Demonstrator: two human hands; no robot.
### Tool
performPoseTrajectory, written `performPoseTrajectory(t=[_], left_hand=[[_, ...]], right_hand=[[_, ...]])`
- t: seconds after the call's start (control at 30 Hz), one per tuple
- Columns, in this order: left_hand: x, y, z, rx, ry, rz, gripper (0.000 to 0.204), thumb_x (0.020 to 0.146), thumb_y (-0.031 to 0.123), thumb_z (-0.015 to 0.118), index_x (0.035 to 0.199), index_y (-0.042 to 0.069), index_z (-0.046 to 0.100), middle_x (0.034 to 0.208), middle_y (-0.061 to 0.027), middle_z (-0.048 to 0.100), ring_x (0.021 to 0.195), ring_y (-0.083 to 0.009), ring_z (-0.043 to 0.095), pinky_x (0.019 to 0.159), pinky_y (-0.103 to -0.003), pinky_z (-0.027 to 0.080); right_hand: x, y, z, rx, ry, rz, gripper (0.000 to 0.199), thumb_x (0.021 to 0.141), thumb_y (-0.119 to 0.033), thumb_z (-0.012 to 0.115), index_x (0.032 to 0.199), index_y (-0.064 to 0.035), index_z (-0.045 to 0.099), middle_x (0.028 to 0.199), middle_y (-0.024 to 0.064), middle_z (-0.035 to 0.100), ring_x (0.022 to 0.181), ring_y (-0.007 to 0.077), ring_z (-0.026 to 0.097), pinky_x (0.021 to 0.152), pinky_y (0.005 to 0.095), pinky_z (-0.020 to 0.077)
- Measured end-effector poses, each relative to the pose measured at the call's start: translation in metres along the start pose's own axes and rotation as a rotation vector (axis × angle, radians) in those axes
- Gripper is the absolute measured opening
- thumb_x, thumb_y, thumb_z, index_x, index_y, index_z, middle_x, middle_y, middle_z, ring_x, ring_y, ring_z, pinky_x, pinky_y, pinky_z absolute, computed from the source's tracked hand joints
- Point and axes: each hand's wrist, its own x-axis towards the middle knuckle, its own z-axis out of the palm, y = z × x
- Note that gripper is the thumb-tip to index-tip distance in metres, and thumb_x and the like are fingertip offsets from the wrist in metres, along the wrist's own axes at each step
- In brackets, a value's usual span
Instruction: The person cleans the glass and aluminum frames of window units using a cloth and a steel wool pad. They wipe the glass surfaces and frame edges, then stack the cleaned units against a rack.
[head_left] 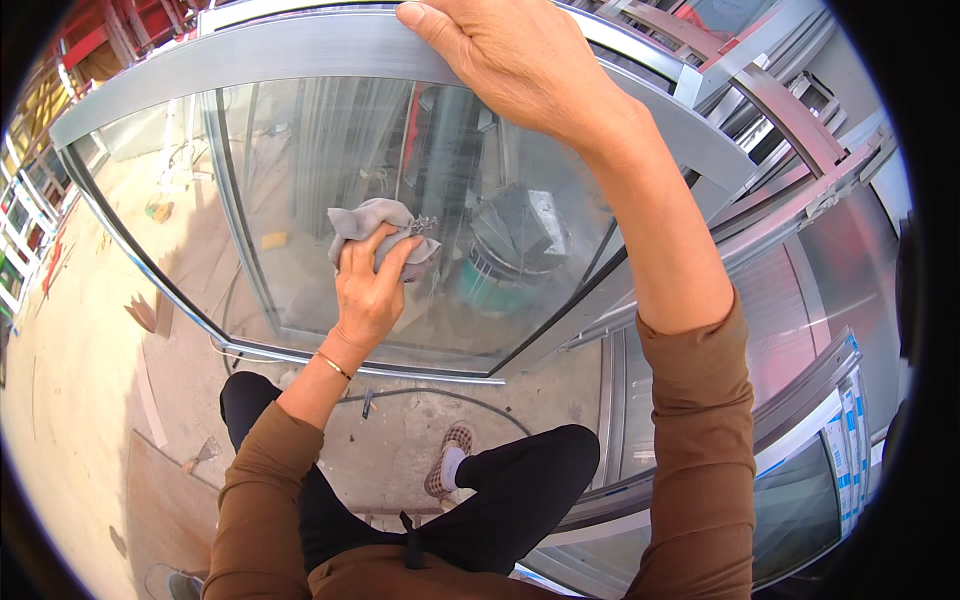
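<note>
In front of me a glass panel (330,150) stands in a silver metal window frame (270,52). My left hand (368,290) is closed around a crumpled grey cloth (375,222) and holds it against the pane, near its middle. A small frayed patch sticks out at the cloth's right side. Above, my right hand (515,60) grips the frame's top edge, its thumb lying along the metal; the other fingers are mostly out of sight past the picture's upper edge.
Through the glass shows a green bucket (490,285) with grey material on top. Metal frames (800,170) are stacked to the right, with more framed glass (800,510) at lower right. A dark cable (450,395) curves over the concrete floor by my foot. A brush (203,452) lies at left.
</note>
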Motion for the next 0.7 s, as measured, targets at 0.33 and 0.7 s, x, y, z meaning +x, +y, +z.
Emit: performPoseTrajectory(t=[0.33, 0.7], left_hand=[[0.085, 0.066, 0.017, -0.077, 0.374, -0.182, 0.049, 0.077, -0.014, 0.074, 0.121, 0.008, 0.081, 0.132, -0.0161, 0.061, 0.123, -0.0361, 0.056, 0.107, -0.046, 0.047], [0.069, 0.117, 0.048, -0.348, -0.085, 0.224, 0.043, 0.080, -0.009, 0.074, 0.121, 0.006, 0.078, 0.129, -0.0159, 0.067, 0.118, -0.0390, 0.065, 0.101, -0.047, 0.054]], right_hand=[[-0.111, 0.025, -0.063, -0.132, 0.040, 0.509, 0.046, 0.114, -0.036, 0.050, 0.101, -0.0007, 0.077, 0.094, 0.0239, 0.076, 0.092, 0.0441, 0.073, 0.081, 0.0481, 0.0576], [-0.094, 0.078, -0.037, -0.147, 0.037, 0.557, 0.070, 0.112, -0.056, 0.040, 0.079, -0.0074, 0.078, 0.077, 0.0135, 0.076, 0.079, 0.0394, 0.075, 0.076, 0.0532, 0.0573]])
